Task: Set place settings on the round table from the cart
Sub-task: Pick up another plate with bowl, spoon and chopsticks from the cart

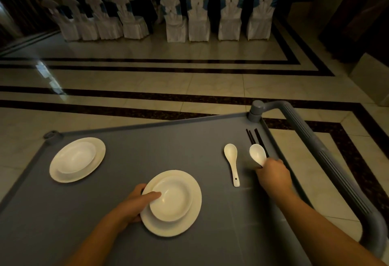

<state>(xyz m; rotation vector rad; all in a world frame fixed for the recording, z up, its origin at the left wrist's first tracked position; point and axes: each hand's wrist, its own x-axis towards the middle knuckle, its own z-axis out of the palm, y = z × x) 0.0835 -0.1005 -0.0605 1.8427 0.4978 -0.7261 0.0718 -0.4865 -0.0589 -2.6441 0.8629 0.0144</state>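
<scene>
Plate [171, 226] and bowl [172, 199] are sitting stacked near the front of the cart [147, 143], and I am taking them with my left hand [134, 203]: thumb pressing over the bowl's rim, the other fingers seeming to curl under the plate's edge. My right hand [273, 176] is closing round the handle of a spoon [257, 154] together with the near ends of the chopsticks [252, 136] by the cart's right rim.

What I am worrying about: the bowl is only resting loose in the plate, so if I am lifting with a tilt it could be sliding off, and my thumb is the one thing checking it. The glazed ware is looking slick. The right hand is bundling spoon and several thin sticks in one fist, and a stick could be slipping out as I am raising them. The round table is not showing, so I am judging a carry lies ahead with both hands full.

Both pieces are plain white, glossy, round; the bowl is shallow and sitting a little toward the plate's far side. A second spoon [231, 161] is lying free just left of the held one, and a second plate-and-bowl set [77, 159] is waiting at the cart's far left. Covered chairs [197, 15] are standing across the tiled floor [189, 80].
</scene>
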